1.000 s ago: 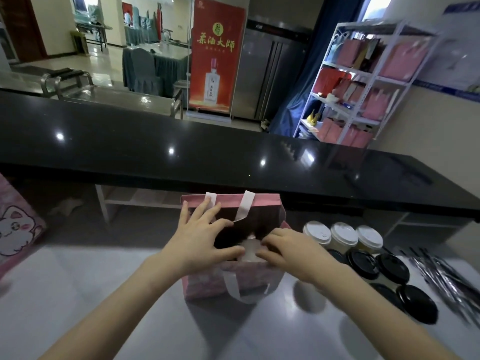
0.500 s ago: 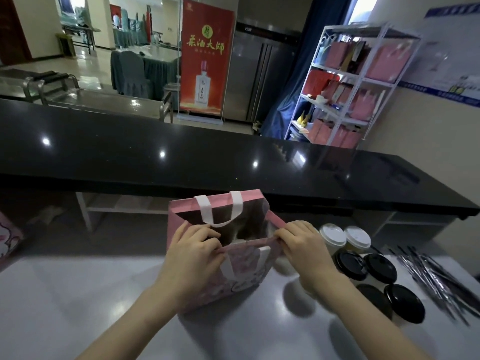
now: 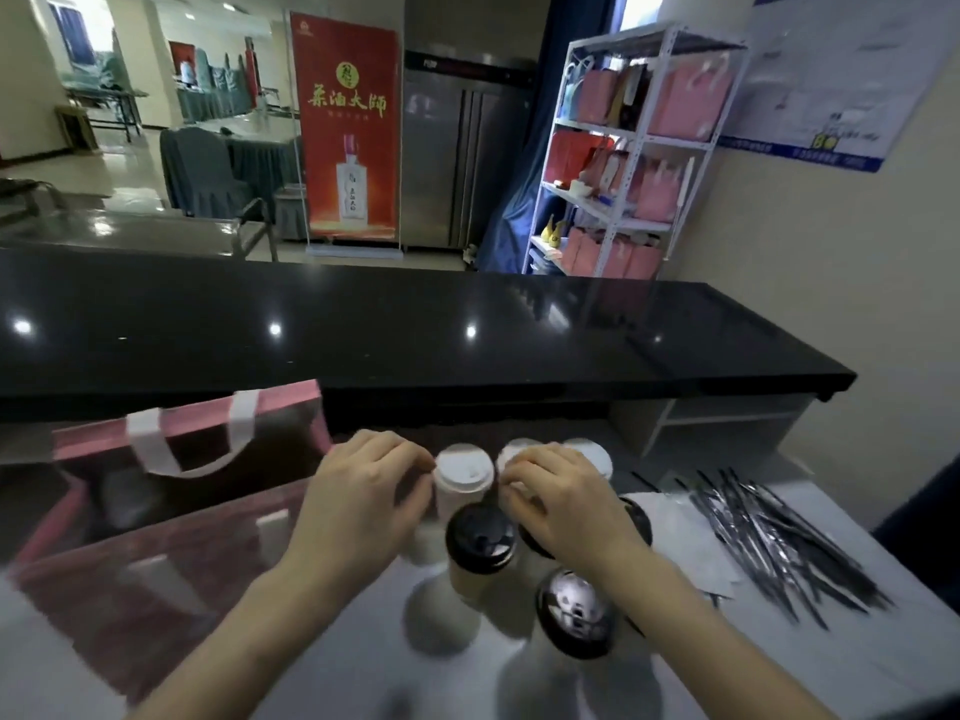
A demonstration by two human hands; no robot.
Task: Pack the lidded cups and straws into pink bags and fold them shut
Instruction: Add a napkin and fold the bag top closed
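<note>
Both hands have left the pink bag (image 3: 197, 415) for the cups. Curled fingers (image 3: 415, 467) of the left hand (image 3: 363, 491) reach a white-lidded cup (image 3: 464, 472). The right hand (image 3: 561, 506) curls over a second white-lidded cup (image 3: 511, 452). I cannot tell if either hand grips. The bag is open at left and the straws (image 3: 769, 543) lie unpacked at right.

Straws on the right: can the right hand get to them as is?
Probably yes. The straws lie uncovered on the counter, right of the right hand, with nothing on top of them.
</note>
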